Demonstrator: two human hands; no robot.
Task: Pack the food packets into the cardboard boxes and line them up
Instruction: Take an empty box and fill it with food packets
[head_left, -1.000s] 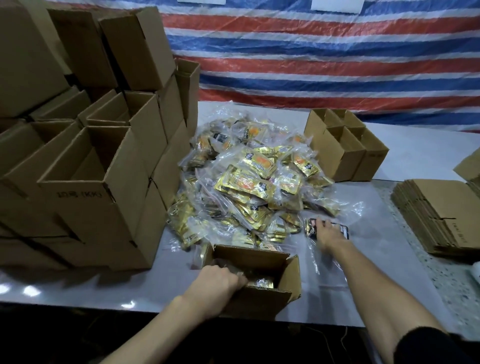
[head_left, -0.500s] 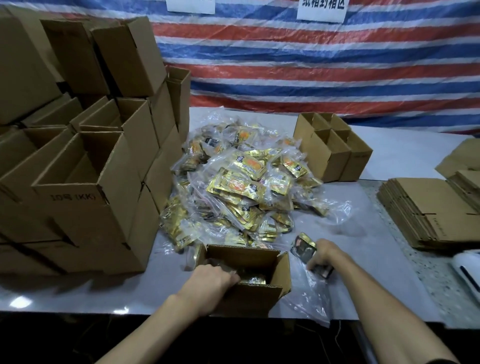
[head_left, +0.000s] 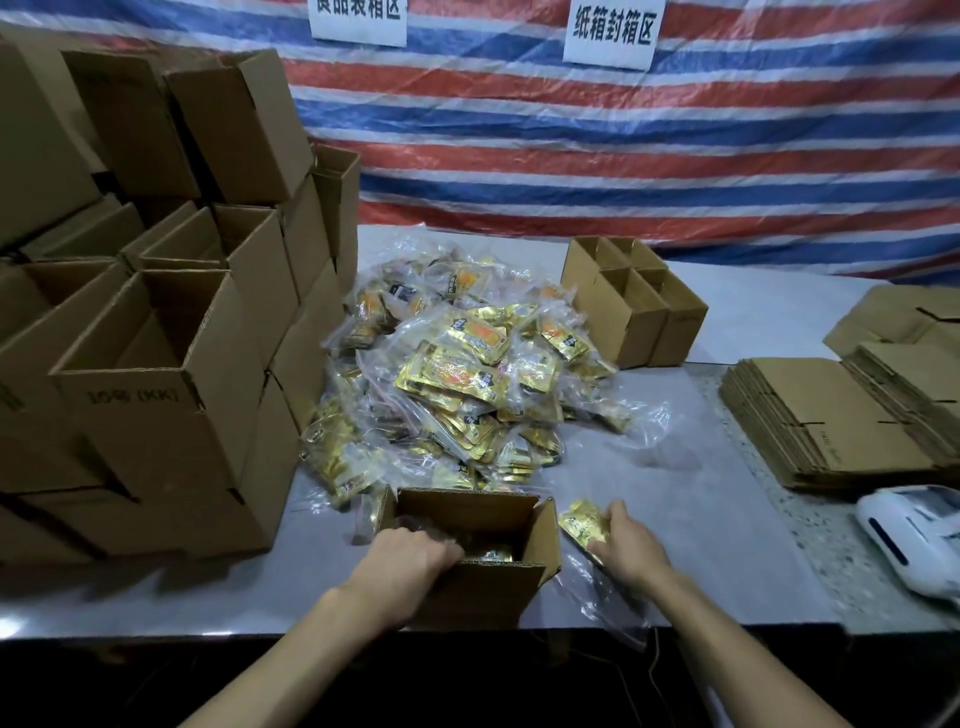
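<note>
**Gold packet in hand, beside the open box**

Grips the near rim of the open box (head_left: 483, 587) with the left hand (head_left: 410, 558), fingers curled over the wall and down inside. Pinches a gold packet (head_left: 582, 522) in the right hand (head_left: 631, 545), just right of the box, with clear wrapper trailing toward the near table (head_left: 691, 493) edge. Shows more gold at the bottom of the box. Faces a pile of packets (head_left: 457, 384) heaped just beyond it. Has stacked cartons (head_left: 156, 374) at left, touching the pile; four small boxes (head_left: 631, 312) in a block at far right; flattened cartons (head_left: 831, 415) at right, with a white device (head_left: 914, 535) near them. Looks onto a striped tarp (head_left: 623, 156) at the far side, with two paper signs on it.
</note>
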